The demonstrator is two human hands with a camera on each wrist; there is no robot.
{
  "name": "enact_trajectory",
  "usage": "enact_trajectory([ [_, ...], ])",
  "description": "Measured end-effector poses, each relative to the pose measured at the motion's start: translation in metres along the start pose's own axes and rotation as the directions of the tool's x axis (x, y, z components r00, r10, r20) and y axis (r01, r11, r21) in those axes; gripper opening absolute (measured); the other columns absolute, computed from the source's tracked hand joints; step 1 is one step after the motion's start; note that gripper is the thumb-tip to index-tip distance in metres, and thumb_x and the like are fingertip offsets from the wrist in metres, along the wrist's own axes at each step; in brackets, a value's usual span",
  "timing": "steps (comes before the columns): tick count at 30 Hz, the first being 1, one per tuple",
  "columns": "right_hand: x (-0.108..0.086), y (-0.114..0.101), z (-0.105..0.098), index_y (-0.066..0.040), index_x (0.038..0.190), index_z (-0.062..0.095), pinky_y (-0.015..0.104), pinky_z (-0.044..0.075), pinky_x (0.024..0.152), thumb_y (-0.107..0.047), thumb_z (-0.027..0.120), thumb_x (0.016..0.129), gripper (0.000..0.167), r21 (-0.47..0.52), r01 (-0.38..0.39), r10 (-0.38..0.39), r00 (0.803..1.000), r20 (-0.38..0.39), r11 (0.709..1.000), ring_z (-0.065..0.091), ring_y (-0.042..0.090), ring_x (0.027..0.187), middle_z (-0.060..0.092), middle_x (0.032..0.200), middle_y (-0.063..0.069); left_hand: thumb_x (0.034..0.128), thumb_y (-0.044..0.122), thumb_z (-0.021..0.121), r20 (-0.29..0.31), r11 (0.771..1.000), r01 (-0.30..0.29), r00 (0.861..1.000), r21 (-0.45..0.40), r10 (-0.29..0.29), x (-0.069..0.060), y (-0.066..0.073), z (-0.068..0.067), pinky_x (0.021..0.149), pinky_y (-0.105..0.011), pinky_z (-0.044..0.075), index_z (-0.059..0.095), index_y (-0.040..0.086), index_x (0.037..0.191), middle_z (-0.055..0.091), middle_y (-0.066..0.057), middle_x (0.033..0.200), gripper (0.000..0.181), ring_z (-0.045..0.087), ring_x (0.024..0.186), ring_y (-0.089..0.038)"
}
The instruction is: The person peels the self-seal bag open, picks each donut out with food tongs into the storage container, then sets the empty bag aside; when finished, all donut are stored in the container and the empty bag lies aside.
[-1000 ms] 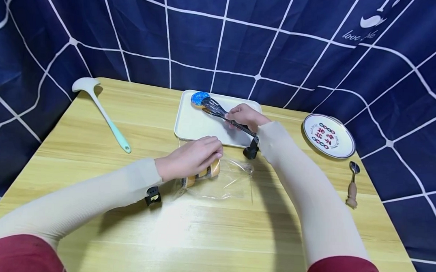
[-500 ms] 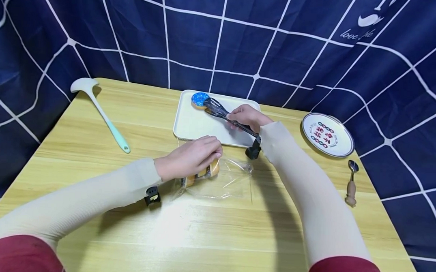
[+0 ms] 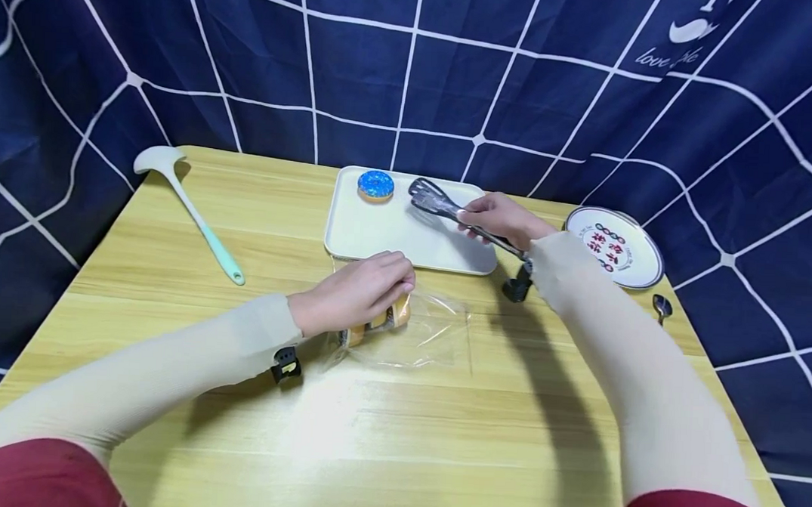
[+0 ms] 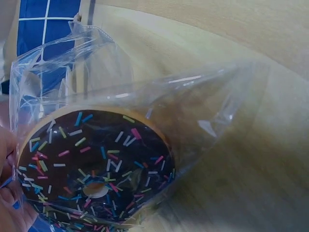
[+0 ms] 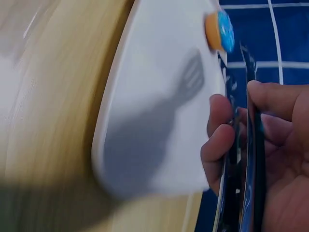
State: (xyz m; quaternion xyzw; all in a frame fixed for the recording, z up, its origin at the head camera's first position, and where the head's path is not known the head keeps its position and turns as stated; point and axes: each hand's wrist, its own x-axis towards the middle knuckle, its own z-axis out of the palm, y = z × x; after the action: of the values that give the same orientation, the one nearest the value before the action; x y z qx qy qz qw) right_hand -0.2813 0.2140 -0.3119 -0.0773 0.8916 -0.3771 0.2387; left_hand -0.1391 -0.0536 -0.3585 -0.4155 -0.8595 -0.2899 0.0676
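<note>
My left hand (image 3: 360, 293) grips a clear plastic bag (image 3: 430, 334) at the middle of the table. Inside it are several donuts (image 3: 398, 312); the left wrist view shows a dark chocolate donut (image 4: 67, 154) with coloured sprinkles. In my right hand (image 3: 506, 218) is a pair of black tongs (image 3: 438, 202), its arms slightly apart with nothing between them. The tongs hover over the right part of a white tray (image 3: 386, 234) and cast a shadow on it. A blue-frosted donut (image 3: 376, 186) lies on the tray at its far left, apart from the tongs' tips.
A pale green ladle (image 3: 199, 218) lies on the left of the table. At the back right stands a white plate (image 3: 627, 252) with red lettering, partly behind my right sleeve. A spoon (image 3: 662, 306) lies below it, its handle hidden by the arm. Dark blue cloth surrounds the table.
My right hand and the tongs have moved right, away from the blue donut, which stays on the tray. The right arm now covers the spoon's handle. My left hand keeps its place.
</note>
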Motion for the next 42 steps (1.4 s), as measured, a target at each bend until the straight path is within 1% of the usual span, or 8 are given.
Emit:
enact_trajectory([
  [5,-0.027,0.023,-0.023,0.008,0.133,0.061,0.024,0.051,0.063,-0.022,0.057,0.109,0.038,-0.033,0.051,-0.052,0.998,-0.025,0.998,0.063,0.006,0.076,0.073,0.088,-0.01,0.1095,0.014,0.053,-0.011,1.0,0.005,1.0,-0.008,-0.005,0.0,0.0,0.0,0.082,-0.03,0.055,0.06,0.009,0.102,0.059,-0.002,0.095,0.012,0.054,0.088,-0.014],
  [10,-0.062,0.045,-0.035,0.001,0.137,0.064,0.024,0.051,0.061,-0.02,0.059,0.108,0.036,-0.125,0.109,-0.116,0.992,-0.05,0.986,0.059,0.012,0.071,0.071,0.085,-0.003,0.1094,0.013,0.053,-0.01,1.0,0.009,1.0,0.001,-0.009,0.001,0.0,-0.001,0.08,-0.029,0.054,0.059,0.008,0.102,0.058,-0.002,0.094,0.011,0.053,0.087,-0.014],
  [15,-0.103,0.065,-0.042,-0.003,0.133,0.068,0.024,0.05,0.059,-0.022,0.064,0.106,0.034,-0.205,0.148,-0.158,0.987,-0.033,0.968,0.059,0.013,0.071,0.07,0.087,0.001,0.1094,0.013,0.053,0.009,1.0,0.005,1.0,0.013,-0.005,0.002,0.002,-0.001,0.081,-0.028,0.055,0.06,0.009,0.104,0.061,-0.001,0.097,0.009,0.055,0.089,-0.014],
  [20,-0.139,0.083,-0.043,-0.004,0.132,0.069,0.025,0.051,0.058,-0.019,0.069,0.102,0.033,-0.204,0.164,-0.166,0.986,0.007,0.965,0.06,0.01,0.069,0.072,0.085,-0.003,0.1094,0.013,0.053,0.011,1.0,0.012,1.0,0.009,-0.012,0.001,0.002,0.0,0.081,-0.028,0.055,0.06,0.009,0.103,0.06,-0.001,0.096,0.01,0.054,0.088,-0.013],
  [26,-0.173,0.103,-0.042,-0.003,0.123,0.074,0.024,0.051,0.059,-0.009,0.074,0.097,0.027,-0.203,0.234,-0.231,0.972,0.039,0.951,0.061,0.006,0.069,0.075,0.085,-0.011,0.1096,0.012,0.052,-0.015,1.0,0.007,1.0,-0.001,-0.007,-0.002,0.0,0.0,0.078,-0.029,0.052,0.058,0.009,0.102,0.057,-0.002,0.095,0.01,0.051,0.087,-0.013],
  [34,-0.185,0.117,-0.031,-0.002,0.121,0.074,0.022,0.053,0.059,-0.003,0.071,0.097,0.024,-0.108,0.344,-0.321,0.929,0.185,0.933,0.061,-0.003,0.073,0.075,0.09,-0.013,0.1098,0.012,0.052,-0.023,1.0,0.001,1.0,0.016,-0.001,-0.002,0.001,-0.001,0.078,-0.029,0.053,0.058,0.009,0.103,0.058,-0.002,0.094,0.01,0.053,0.085,-0.013],
  [36,-0.183,0.117,-0.025,-0.003,0.121,0.075,0.021,0.054,0.063,-0.006,0.072,0.097,0.024,-0.116,0.348,-0.324,0.927,0.189,0.93,0.062,-0.004,0.078,0.078,0.096,-0.009,0.11,0.012,0.052,-0.023,1.0,0.003,1.0,0.014,-0.002,-0.002,0.001,-0.002,0.078,-0.029,0.053,0.059,0.009,0.103,0.058,-0.001,0.094,0.01,0.053,0.085,-0.013],
  [42,-0.177,0.113,-0.007,-0.004,0.12,0.076,0.021,0.049,0.057,-0.008,0.074,0.096,0.024,-0.161,0.379,-0.351,0.92,0.176,0.911,0.058,-0.004,0.073,0.08,0.103,0.005,0.1103,0.013,0.051,-0.026,1.0,0.005,1.0,0.002,-0.005,-0.001,0.001,-0.002,0.079,-0.028,0.053,0.058,0.009,0.102,0.058,-0.001,0.094,0.012,0.052,0.085,-0.013],
])
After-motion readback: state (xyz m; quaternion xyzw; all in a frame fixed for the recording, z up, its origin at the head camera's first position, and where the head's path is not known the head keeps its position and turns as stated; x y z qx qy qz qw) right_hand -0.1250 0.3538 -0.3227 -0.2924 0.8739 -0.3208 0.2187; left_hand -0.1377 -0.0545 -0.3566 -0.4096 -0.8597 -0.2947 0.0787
